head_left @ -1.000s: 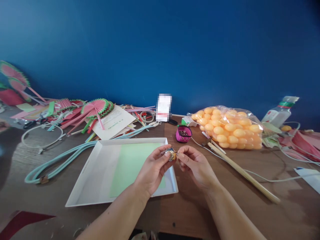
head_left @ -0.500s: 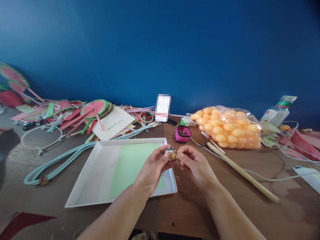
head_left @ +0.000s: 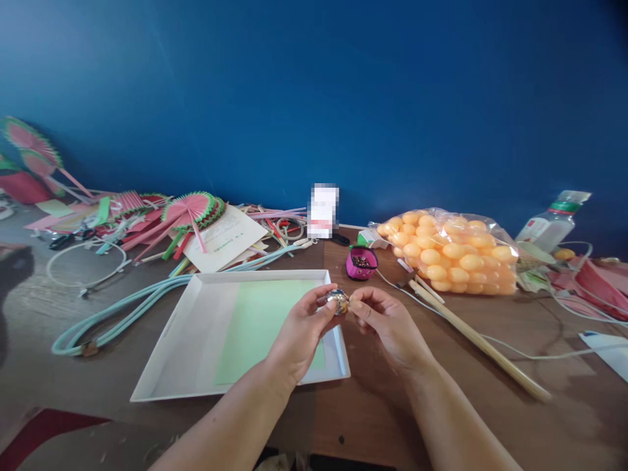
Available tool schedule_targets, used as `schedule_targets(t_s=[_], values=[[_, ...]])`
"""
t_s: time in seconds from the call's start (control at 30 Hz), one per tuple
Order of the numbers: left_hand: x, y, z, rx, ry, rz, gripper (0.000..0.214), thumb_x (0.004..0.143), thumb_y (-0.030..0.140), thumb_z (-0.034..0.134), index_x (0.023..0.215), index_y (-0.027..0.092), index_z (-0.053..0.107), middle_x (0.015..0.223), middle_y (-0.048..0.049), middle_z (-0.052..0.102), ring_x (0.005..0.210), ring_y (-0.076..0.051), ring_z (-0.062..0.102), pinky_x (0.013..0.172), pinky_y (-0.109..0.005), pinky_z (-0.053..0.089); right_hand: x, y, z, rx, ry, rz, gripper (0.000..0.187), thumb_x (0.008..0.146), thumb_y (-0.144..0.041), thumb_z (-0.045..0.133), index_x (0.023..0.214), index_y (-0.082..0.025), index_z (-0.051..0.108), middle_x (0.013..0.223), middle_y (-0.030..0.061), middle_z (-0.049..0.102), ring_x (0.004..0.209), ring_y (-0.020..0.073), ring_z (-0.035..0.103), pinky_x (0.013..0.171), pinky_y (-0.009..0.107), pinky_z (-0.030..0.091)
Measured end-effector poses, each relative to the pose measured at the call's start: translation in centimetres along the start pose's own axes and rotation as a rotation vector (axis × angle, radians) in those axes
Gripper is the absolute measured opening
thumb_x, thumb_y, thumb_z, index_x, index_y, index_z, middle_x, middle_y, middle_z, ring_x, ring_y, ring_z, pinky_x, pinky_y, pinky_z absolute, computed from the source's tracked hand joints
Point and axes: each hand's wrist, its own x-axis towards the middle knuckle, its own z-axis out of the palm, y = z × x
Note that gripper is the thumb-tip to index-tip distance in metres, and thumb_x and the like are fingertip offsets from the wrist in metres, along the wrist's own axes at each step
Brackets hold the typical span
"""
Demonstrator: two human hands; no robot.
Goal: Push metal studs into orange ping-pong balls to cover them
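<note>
Head camera view: two bare hands met over a cluttered brown table (head_left: 579, 425), with a plain blue wall (head_left: 314, 91) behind. At far left, pink-and-green pleated paper fans (head_left: 33, 139) leaned upright, and a dark red piece (head_left: 46, 432) lay near the bottom corner. Next came a ring of white cable (head_left: 69, 286), a long loop of pale blue tubing (head_left: 169, 284) and a nearer watermelon-coloured fan (head_left: 189, 210), which overlapped a printed sheet (head_left: 235, 239). Left of centre lay a shallow white tray (head_left: 181, 353) with a light green sheet (head_left: 260, 320) inside.

The left hand (head_left: 300, 330) reached across the tray's right side, its grip narrow and firm, thumb and fingers closed on a small shiny ball (head_left: 338, 298), silvery with some yellow. The ball was held up at the centre of the view, clear of the table. Just right of it, the right hand (head_left: 385, 320) kept a tight grip, thumb and forefinger pinched together at the ball's right edge; whether some tiny part sat between those fingertips could not be told.

Beyond the hands stood a small purple container (head_left: 356, 268) of dark bits. Farther right were a clear bag of yellow-orange balls (head_left: 446, 252), a wooden stick (head_left: 485, 341) lying diagonally, a tilted bottle (head_left: 547, 226) with a green-and-red band, and crumpled pink paper (head_left: 598, 278).
</note>
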Motion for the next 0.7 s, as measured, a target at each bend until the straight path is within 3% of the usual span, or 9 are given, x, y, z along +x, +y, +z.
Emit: schedule_targets(t_s=[0.7], values=[[0.06, -0.10, -0.06, 0.041, 0.031, -0.017, 0.039, 0.072, 0.028, 0.073, 0.107, 0.015, 0.062, 0.098, -0.0070, 0.062, 0.090, -0.016, 0.059, 0.091, -0.036, 0.047, 0.01, -0.42, -0.24, -0.046, -0.023, 0.096, 0.022, 0.074, -0.037, 0.073, 0.077, -0.017, 0.064, 0.059, -0.0042, 0.049, 0.049, 0.0060, 0.035, 0.046, 0.023, 0.024]])
